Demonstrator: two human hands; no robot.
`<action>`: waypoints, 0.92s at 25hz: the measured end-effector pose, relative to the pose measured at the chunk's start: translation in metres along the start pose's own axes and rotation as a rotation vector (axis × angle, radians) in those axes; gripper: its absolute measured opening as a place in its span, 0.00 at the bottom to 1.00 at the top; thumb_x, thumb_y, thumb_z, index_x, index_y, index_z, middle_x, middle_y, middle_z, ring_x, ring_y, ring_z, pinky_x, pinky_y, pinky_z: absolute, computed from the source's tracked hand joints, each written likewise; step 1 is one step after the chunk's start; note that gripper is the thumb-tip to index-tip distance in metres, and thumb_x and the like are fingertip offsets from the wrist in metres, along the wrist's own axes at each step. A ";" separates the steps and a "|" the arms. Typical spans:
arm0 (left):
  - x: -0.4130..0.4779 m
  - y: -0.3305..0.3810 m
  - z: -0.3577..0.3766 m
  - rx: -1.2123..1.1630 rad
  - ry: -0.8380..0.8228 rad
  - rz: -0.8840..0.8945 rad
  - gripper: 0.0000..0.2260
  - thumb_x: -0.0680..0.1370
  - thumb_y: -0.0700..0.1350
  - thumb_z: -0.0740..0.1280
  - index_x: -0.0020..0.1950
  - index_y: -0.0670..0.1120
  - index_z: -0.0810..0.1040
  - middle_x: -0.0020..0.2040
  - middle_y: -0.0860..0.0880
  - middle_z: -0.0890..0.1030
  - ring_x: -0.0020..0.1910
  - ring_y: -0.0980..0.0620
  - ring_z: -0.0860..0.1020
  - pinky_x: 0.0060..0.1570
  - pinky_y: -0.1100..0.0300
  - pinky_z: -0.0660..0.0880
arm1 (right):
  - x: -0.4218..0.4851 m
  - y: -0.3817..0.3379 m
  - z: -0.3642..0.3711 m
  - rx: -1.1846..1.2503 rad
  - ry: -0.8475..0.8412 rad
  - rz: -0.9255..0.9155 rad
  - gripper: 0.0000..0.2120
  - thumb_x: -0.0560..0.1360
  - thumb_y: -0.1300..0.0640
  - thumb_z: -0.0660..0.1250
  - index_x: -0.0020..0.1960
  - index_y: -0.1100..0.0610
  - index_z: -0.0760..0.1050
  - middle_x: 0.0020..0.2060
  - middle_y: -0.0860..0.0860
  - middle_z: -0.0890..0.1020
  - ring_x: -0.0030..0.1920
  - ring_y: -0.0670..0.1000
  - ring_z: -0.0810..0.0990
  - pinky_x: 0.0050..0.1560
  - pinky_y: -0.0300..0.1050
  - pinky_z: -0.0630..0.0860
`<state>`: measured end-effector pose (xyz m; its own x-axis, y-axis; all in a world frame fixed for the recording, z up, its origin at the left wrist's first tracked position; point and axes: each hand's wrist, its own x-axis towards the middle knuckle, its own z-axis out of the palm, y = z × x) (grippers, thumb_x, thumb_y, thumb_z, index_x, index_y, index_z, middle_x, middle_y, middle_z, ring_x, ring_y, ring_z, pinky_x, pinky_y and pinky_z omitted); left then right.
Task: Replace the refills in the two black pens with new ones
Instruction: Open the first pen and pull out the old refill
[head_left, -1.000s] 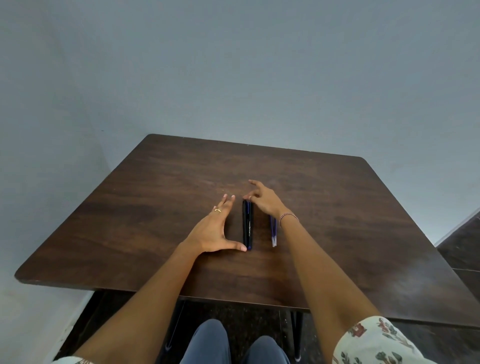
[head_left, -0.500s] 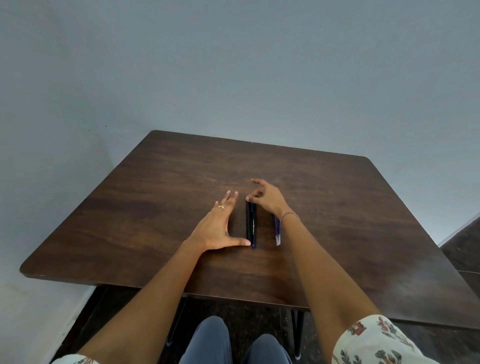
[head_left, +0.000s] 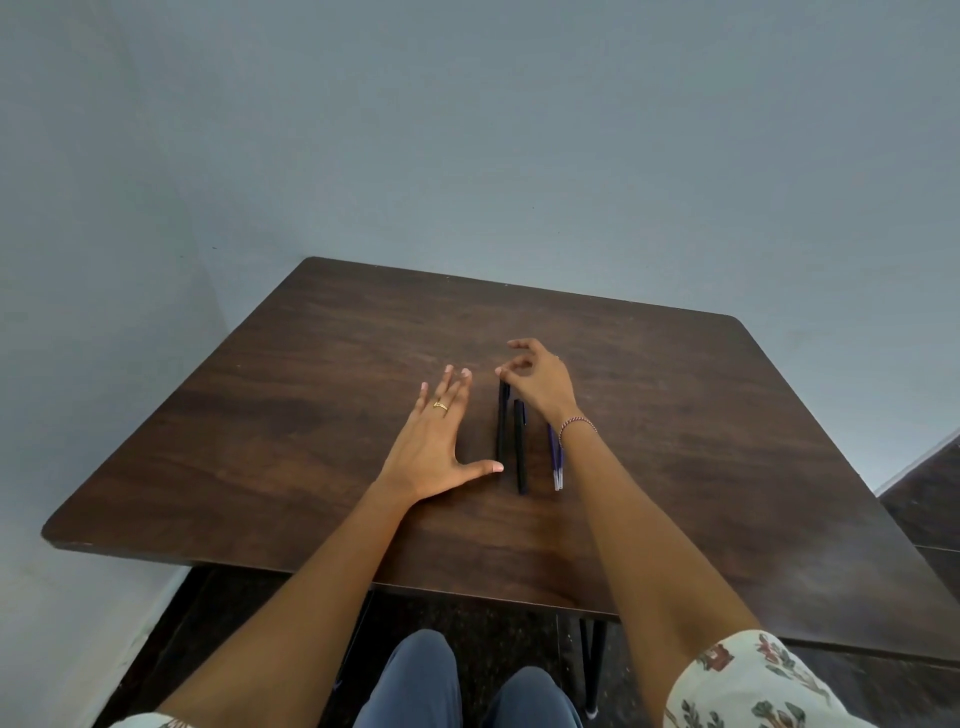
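head view: 2 slim black pens (head_left: 520, 452) lie parallel.

a dark brown wooden table (head_left: 675, 415) with rounded corners stands in a corner of the room. behind the table is a plain grey-blue wall (head_left: 519, 130), and a second wall (head_left: 78, 260) runs along the left of the table. under the table a dark floor (head_left: 208, 623) shows, with one thin black leg (head_left: 595, 665) of the table. at the near edge of the table are two knees in blue trousers (head_left: 415, 686).
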<state>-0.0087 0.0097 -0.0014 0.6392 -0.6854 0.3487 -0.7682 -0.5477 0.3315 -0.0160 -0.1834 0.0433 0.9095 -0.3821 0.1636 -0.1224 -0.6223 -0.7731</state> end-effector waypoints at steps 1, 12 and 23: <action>0.000 0.001 0.000 0.022 0.009 0.001 0.52 0.67 0.75 0.59 0.76 0.49 0.38 0.75 0.52 0.40 0.74 0.59 0.34 0.72 0.53 0.38 | -0.001 -0.003 -0.001 0.013 0.002 -0.004 0.21 0.73 0.54 0.72 0.64 0.55 0.72 0.46 0.47 0.83 0.54 0.49 0.80 0.61 0.45 0.71; -0.001 0.003 -0.004 0.057 0.014 0.025 0.49 0.70 0.75 0.54 0.76 0.46 0.36 0.77 0.49 0.41 0.75 0.55 0.36 0.74 0.47 0.39 | -0.019 -0.007 -0.012 0.170 0.036 -0.030 0.29 0.70 0.61 0.75 0.67 0.55 0.67 0.52 0.50 0.80 0.45 0.52 0.82 0.51 0.50 0.81; 0.014 0.057 -0.006 -0.538 0.307 -0.213 0.12 0.72 0.58 0.69 0.45 0.50 0.82 0.37 0.58 0.79 0.40 0.62 0.77 0.40 0.65 0.74 | -0.048 -0.023 -0.024 0.471 0.210 -0.108 0.35 0.70 0.64 0.74 0.71 0.49 0.62 0.53 0.51 0.81 0.40 0.54 0.82 0.49 0.43 0.80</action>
<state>-0.0435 -0.0282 0.0272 0.8178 -0.3766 0.4353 -0.5494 -0.2855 0.7853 -0.0666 -0.1671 0.0685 0.8019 -0.4915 0.3398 0.2036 -0.3099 -0.9287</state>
